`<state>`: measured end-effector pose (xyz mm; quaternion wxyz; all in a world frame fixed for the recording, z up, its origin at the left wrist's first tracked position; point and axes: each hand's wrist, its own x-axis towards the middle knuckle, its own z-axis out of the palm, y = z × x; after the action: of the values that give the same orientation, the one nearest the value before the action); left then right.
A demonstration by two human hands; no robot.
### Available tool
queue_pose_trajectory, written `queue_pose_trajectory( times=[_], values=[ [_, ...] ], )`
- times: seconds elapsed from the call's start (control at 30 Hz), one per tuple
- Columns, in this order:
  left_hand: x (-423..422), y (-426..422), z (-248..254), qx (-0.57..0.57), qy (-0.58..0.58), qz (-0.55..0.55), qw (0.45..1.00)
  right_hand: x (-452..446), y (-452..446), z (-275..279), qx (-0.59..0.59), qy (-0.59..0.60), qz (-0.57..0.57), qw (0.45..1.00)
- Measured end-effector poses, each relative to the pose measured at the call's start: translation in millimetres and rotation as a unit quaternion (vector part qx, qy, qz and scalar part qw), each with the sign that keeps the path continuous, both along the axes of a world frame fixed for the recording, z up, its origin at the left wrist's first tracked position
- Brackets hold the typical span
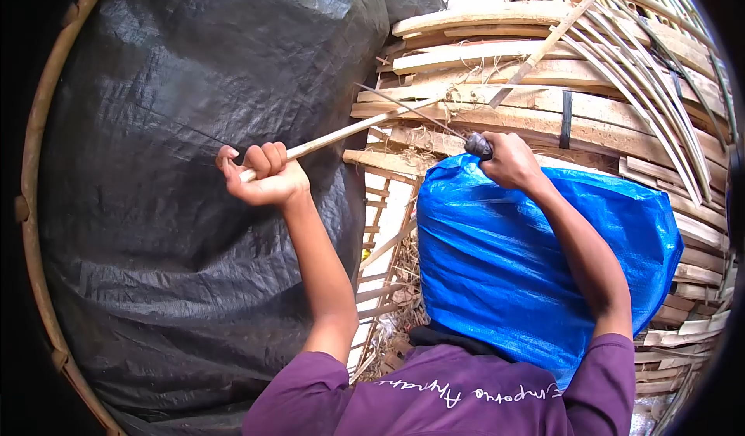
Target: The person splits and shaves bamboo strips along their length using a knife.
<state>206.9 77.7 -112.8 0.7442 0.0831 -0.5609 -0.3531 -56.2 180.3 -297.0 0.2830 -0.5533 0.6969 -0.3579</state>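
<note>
My left hand (268, 174) is wrapped round the near end of a pale, thin bamboo stick (349, 130), which slants up to the right. My right hand (510, 159) grips the dark, wrapped handle of a knife (479, 147). The knife's narrow blade points up and to the left and crosses the stick near its far part. Below my right hand a blue plastic sheet (512, 242) lies spread over the lap area.
A black tarp (194, 226) fills the left side, with a bamboo pole (35, 157) along its edge. Split bamboo planks (512, 118) are stacked at the back and right, with thin strips (652, 102) on top. Shavings and a slatted frame (376, 203) lie in the middle.
</note>
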Motion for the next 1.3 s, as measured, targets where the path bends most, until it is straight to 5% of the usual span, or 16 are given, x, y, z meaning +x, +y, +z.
queue_pose_trajectory(
  times=[0.2,0.4,0.53,1.2,1.3],
  values=[
    [-2.6,-0.4,0.8,-0.034,-0.062,-0.126,0.99,39.1,10.2,70.2,-0.159,-0.034,0.114,0.98],
    [-9.4,1.9,1.6,-0.118,-0.139,-0.267,0.946,48.7,6.6,73.9,-0.108,-0.114,0.157,0.975],
    [-5.9,-2.4,-1.5,-0.121,-0.1,-0.255,0.954,48.7,-6.5,39.8,-0.106,-0.16,0.137,0.972],
    [18.7,-7.9,-7.3,-0.099,-0.131,-0.26,0.952,29.4,-13.4,1.5,-0.082,-0.017,0.069,0.994],
    [25.8,-17.2,-4.7,-0.068,-0.105,-0.219,0.968,2.0,-5.1,-25.2,0.014,0.026,0.027,0.999]
  ],
)
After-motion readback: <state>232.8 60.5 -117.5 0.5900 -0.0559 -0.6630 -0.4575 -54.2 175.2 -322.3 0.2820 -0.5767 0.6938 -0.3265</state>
